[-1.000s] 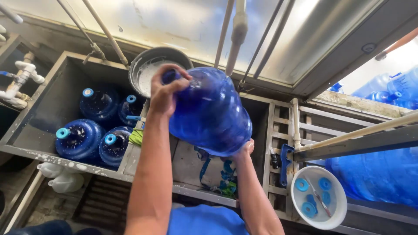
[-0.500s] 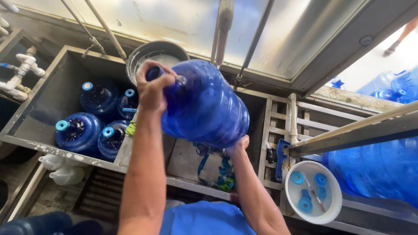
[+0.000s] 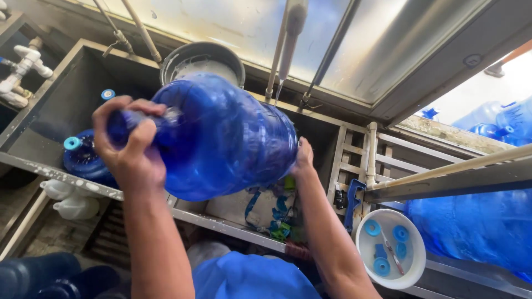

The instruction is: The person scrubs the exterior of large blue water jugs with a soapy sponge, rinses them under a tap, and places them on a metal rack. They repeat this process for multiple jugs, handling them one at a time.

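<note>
A large blue water jug (image 3: pixel 221 138) lies on its side in the air above a steel sink (image 3: pixel 33 160). My left hand (image 3: pixel 130 144) is wrapped round the jug's neck at the left. My right hand (image 3: pixel 303 158) presses flat against the jug's base at the right. Both forearms reach up from the bottom of the view. A thin stream of water falls from a white pipe (image 3: pixel 291 33) just behind the jug.
More blue jugs with light-blue caps (image 3: pixel 83 158) sit in the left sink. A metal pot (image 3: pixel 202 61) stands at the back. A white bowl (image 3: pixel 390 254) holds blue caps at right, beside a metal rack (image 3: pixel 443 171) and bagged blue jugs (image 3: pixel 476 227).
The jug has swung down and toward me, its neck turning further left and lower. Both hands have kept their hold. The view has shifted closer.
</note>
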